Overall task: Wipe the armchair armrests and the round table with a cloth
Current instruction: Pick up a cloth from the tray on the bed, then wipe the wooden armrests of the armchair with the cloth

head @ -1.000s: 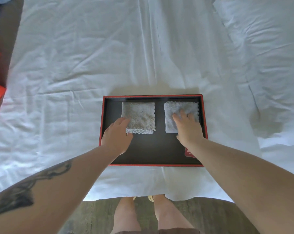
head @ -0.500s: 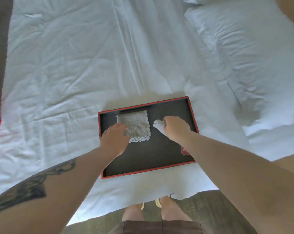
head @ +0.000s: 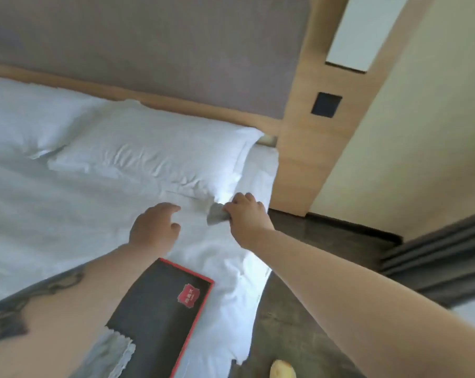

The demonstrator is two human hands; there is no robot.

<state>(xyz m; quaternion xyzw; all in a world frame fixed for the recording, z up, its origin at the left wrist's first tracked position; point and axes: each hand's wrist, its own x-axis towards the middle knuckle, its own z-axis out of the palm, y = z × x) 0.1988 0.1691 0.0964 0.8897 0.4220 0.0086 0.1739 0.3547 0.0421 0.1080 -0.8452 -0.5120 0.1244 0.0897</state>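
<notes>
My right hand (head: pixel 245 214) is shut on a small grey cloth (head: pixel 216 214), bunched up and held in the air over the right side of the bed. My left hand (head: pixel 156 227) hovers beside it, to the left, fingers loosely curled and holding nothing. Below my arms lies a black tray with a red rim (head: pixel 160 306) on the white bed sheet. A second grey cloth with a lacy edge (head: pixel 113 356) rests in the tray, partly hidden by my left forearm. No armchair or round table is in view.
White pillows (head: pixel 154 151) lie at the head of the bed against a wooden and grey headboard (head: pixel 149 50). A wooden panel with a dark switch plate (head: pixel 326 105) stands at right. Dark floor (head: pixel 299 296) and dark curtain folds (head: pixel 435 255) are to the right.
My right hand has lifted its cloth off the tray and up to the right. My left hand has left the other cloth. The view has swung up and right towards the headboard.
</notes>
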